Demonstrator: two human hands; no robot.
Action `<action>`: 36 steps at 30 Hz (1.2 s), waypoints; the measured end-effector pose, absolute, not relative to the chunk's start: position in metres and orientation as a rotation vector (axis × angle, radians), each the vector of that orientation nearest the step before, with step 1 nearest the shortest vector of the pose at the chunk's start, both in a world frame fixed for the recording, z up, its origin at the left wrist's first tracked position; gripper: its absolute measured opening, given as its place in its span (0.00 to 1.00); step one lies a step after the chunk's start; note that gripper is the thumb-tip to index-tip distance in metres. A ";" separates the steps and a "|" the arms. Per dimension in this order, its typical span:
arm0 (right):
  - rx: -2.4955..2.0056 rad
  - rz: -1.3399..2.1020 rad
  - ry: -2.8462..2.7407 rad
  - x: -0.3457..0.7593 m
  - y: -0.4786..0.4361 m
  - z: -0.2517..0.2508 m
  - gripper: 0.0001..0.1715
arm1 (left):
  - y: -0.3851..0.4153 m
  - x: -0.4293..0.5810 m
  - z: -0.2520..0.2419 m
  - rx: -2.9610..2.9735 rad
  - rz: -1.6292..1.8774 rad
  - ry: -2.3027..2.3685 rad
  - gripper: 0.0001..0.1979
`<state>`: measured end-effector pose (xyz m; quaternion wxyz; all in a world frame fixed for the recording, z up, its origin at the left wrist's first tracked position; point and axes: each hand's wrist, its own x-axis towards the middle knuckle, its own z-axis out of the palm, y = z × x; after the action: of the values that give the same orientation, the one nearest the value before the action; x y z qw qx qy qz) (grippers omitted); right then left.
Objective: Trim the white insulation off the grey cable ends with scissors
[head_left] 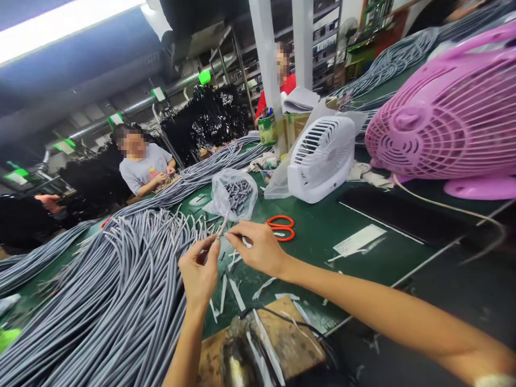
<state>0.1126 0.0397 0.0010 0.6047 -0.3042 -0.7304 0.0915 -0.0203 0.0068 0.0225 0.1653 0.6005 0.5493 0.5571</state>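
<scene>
Between my two hands is the pale stripped end of a grey cable [222, 228]. My left hand [201, 267] pinches it between thumb and fingers. My right hand [260, 248] is closed in a pinch right beside the same end; whatever its fingertips hold is too small to make out. To the left lies a big bundle of grey cables [133, 279], their white-tipped ends fanned toward my hands. Just beyond my fingers sits a clear plastic bag [249, 207] with small grey tubular pieces [238, 194]. Scissors with orange handles [287, 228] rest behind my right hand.
White strips [236, 294] are scattered on the green table [355, 279]. A stained wooden board [292, 328] with a dark metal device is at the near edge. A white fan [322, 158] and a pink fan [443, 113] stand right. A co-worker [145, 161] sits across the cables.
</scene>
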 end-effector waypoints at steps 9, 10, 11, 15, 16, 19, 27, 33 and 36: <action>-0.725 0.225 -1.704 0.114 0.039 0.001 0.12 | 0.007 -0.019 0.022 1.707 1.642 1.578 0.12; -0.726 0.232 -1.702 0.113 0.039 0.001 0.12 | 0.008 -0.019 0.021 1.712 1.638 1.575 0.12; -0.726 0.246 -1.700 0.113 0.039 0.001 0.11 | 0.008 -0.019 0.021 1.721 1.632 1.573 0.12; -0.762 0.450 -1.643 0.110 0.041 0.001 0.12 | 0.006 -0.018 0.019 1.883 1.618 1.582 0.11; -0.779 0.522 -1.616 0.109 0.042 0.001 0.12 | 0.004 -0.017 0.019 1.968 1.620 1.604 0.10; -0.790 0.594 -1.562 0.108 0.039 0.002 0.13 | 0.000 -0.014 0.017 2.223 1.658 1.694 0.08; -0.269 0.024 -1.778 0.106 0.010 0.003 0.15 | 0.020 -0.028 0.005 1.848 1.490 1.759 0.10; -0.712 0.261 -1.681 0.110 0.038 -0.002 0.12 | 0.011 -0.021 0.018 1.633 1.619 1.564 0.14; -0.731 0.324 -1.676 0.109 0.041 -0.002 0.12 | 0.007 -0.016 0.021 1.642 1.638 1.498 0.12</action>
<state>0.1093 0.0408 -0.0022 0.5992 -0.3152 -0.7226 0.1397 -0.0163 0.0065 0.0207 0.1895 0.5839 0.5327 0.5825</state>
